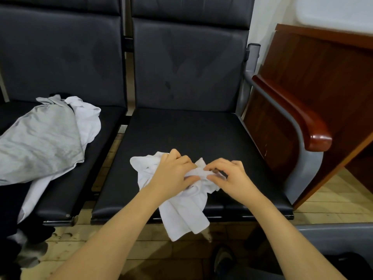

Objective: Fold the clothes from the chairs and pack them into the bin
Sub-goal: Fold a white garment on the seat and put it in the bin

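we see a crumpled white garment [181,203] lying at the front of the right-hand black chair seat [201,134], its lower part hanging over the seat's front edge. the left hand [173,174] rests on the cloth with fingers curled, gripping a bunched fold. the right hand [230,176] pinches the same bunch between thumb and fingertips, just beside the left. behind the hands the seat lies bare up to the backrest. on the right the seat is bounded by a grey frame with a wooden armrest [298,118], and a wooden cabinet [323,77] stands close past it. on the left chair seat [94,150] a grey garment [42,142] lies over a white one [86,120], draping off its front edge.
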